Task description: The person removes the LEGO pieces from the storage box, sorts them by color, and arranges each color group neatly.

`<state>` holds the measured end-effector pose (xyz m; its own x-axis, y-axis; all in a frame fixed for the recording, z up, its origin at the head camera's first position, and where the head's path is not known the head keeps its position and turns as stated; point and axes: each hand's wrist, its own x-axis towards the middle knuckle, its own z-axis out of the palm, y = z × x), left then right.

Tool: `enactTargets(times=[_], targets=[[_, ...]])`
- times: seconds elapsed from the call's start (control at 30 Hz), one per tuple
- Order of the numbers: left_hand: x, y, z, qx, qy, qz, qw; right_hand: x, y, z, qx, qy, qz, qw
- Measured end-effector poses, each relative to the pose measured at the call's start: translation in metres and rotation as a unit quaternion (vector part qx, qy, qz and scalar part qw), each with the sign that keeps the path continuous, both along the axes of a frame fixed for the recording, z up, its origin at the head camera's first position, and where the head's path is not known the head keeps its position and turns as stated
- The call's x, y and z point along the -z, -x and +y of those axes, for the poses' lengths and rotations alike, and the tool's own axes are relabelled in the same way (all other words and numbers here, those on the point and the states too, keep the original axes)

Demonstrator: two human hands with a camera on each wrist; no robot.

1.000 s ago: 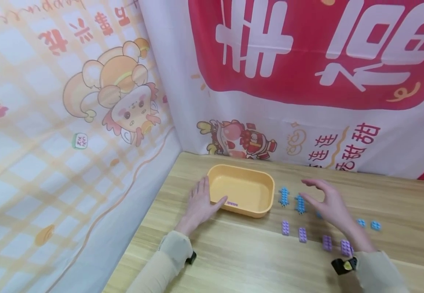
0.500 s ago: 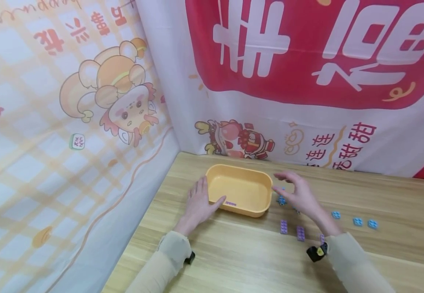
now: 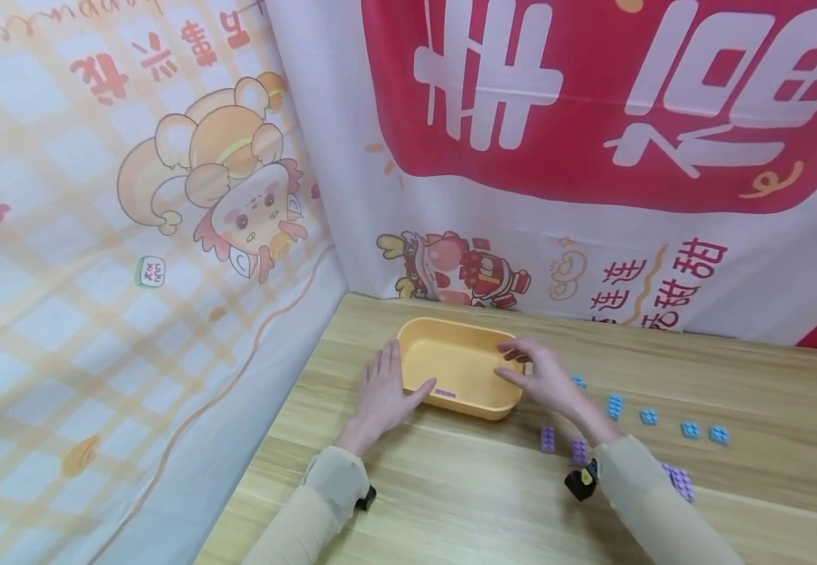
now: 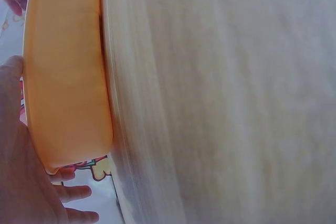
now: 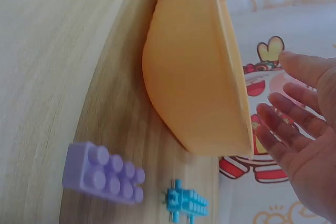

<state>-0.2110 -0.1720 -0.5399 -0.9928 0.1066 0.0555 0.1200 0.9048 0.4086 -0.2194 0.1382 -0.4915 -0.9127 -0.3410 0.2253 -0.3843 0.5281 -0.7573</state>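
A shallow yellow-orange plastic basin (image 3: pixel 461 333) stands on the wooden table. My left hand (image 3: pixel 383 396) rests at its left end, fingers straight along the outside and thumb over the front rim. In the left wrist view, that thumb (image 4: pixel 13 69) touches the basin's edge. Over the basin's right end hovers my right hand (image 3: pixel 538 377), fingers spread and slightly bent, holding nothing. A small purple piece (image 3: pixel 445 393) shows inside the basin by its front wall. Beside the basin, the right wrist view has a purple building brick (image 5: pixel 102 174) and a blue brick with side pegs (image 5: pixel 186 201).
Several blue bricks (image 3: pixel 648 417) lie in a row to the right. Nearer me are purple bricks (image 3: pixel 548 439), some partly hidden by my right arm. Printed cloth (image 3: pixel 450 196) hangs behind the table and on its left.
My right hand has moved left from above the blue bricks to the basin's right end, its fingers still spread. My left hand has stayed at the basin's left end.
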Motion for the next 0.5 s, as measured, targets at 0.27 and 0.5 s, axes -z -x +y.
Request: enactTargets(times=[0.27,0.5], targets=[[0.002,0.002,-0.002,-0.003,0.006,0.002,1.0,0.005,0.008,-0.02,-0.044,-0.036,-0.067,0.996],[0.002,0.002,-0.002,-0.004,0.008,-0.002,1.0,0.01,0.011,-0.031,-0.076,-0.127,-0.087,0.985]])
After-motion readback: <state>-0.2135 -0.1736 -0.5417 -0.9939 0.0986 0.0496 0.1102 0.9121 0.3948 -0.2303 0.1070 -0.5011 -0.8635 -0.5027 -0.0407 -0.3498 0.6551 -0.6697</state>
